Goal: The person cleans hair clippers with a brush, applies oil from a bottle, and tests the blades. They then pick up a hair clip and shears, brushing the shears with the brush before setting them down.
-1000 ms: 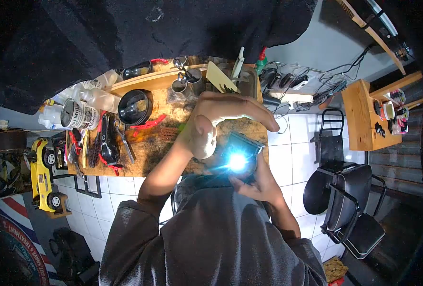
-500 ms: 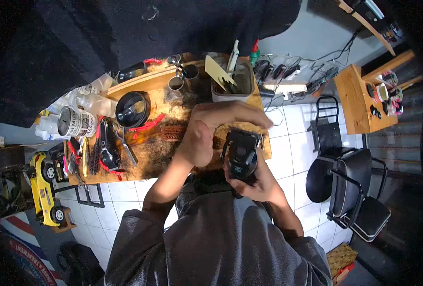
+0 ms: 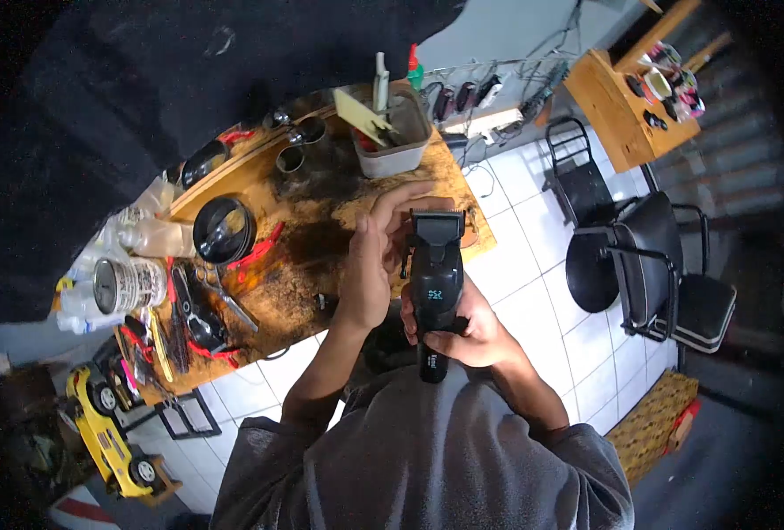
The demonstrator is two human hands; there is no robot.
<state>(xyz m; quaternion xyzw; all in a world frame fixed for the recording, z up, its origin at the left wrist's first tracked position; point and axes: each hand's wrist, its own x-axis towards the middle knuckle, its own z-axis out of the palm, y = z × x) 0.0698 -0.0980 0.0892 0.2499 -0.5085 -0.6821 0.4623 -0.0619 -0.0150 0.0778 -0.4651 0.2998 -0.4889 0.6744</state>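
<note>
A black hair clipper (image 3: 438,287), blade end up and small lit marks on its body, is held upright in my right hand (image 3: 473,331), whose thumb presses across the lower body. My left hand (image 3: 376,256) is beside the clipper's head on the left, fingers apart and bent toward the blade, partly hidden behind it. Nothing shows in the left palm. Beneath both hands is the wooden table (image 3: 312,238), strewn with dark hair. Scissors (image 3: 226,296) and another black clipper (image 3: 201,318) lie at its left part.
A grey bin (image 3: 396,161) stands at the table's back, near black bowls (image 3: 224,230) and bottles (image 3: 164,238). Several clippers hang by the wall. A black chair (image 3: 648,256) is at right, a wooden shelf unit (image 3: 621,115) behind it, a yellow toy car (image 3: 109,442) lower left.
The view has turned and shifted. The clipper now stands straighter with its blade up, and the brown brush on the table no longer shows. My left hand's fingers have come behind the clipper's head.
</note>
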